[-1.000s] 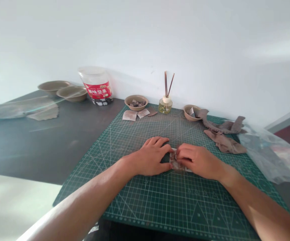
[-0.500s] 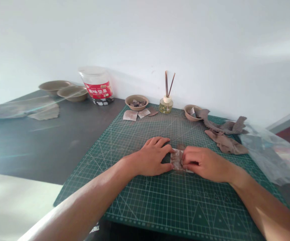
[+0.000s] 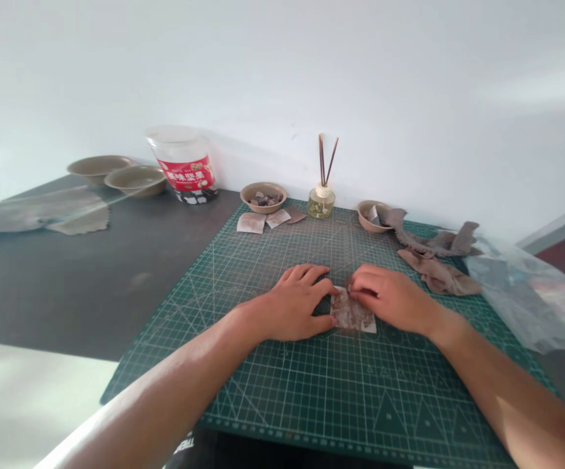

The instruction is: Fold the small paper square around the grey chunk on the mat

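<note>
Since half a second ago the right hand point(image 3: 385, 296) has moved to the far side of one smeared sheet point(image 3: 353, 316), hiding part of it, fingers bunched; whether they pinch anything I cannot tell. The sheet lies on one green mat point(image 3: 312, 384), the left hand point(image 3: 289, 307), fingers spread, touching its left edge. Beyond: two bowls point(image 3: 264, 209), two pale squares point(image 3: 250, 223), one diffuser point(image 3: 321, 204); rightward, two cloths point(image 3: 443, 277)

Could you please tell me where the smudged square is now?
In the head view, the smudged square lies right of centre on the mat, left hand at its left edge, right hand over its far side.
</note>
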The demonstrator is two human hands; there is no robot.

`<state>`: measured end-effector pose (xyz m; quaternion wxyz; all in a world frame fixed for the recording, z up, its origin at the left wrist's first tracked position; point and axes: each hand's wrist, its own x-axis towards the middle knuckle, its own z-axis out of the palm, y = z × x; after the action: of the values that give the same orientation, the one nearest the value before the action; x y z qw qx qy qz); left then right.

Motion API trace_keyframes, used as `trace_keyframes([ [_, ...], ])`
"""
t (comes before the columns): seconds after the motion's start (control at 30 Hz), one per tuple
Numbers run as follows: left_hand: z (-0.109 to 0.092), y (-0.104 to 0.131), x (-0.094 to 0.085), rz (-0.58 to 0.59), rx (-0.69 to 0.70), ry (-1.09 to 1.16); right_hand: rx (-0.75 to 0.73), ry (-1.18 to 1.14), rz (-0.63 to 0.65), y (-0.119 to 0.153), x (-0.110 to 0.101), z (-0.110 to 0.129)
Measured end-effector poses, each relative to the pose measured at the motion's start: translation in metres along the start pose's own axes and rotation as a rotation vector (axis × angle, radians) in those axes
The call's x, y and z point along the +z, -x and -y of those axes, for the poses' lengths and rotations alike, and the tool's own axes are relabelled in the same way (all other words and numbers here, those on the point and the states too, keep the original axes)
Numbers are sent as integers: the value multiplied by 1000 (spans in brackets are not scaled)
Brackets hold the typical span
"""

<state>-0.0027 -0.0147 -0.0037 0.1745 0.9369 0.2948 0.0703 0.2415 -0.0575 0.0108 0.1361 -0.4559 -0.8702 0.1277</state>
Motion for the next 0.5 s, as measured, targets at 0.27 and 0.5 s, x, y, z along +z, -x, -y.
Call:
trace_keyframes([
  [0.27,1,0,1,-3,8,1,-18,-37,44,1,0,0],
  [0.5,2,-1,1,15,2,4,-65,-127,143,3,0,4],
])
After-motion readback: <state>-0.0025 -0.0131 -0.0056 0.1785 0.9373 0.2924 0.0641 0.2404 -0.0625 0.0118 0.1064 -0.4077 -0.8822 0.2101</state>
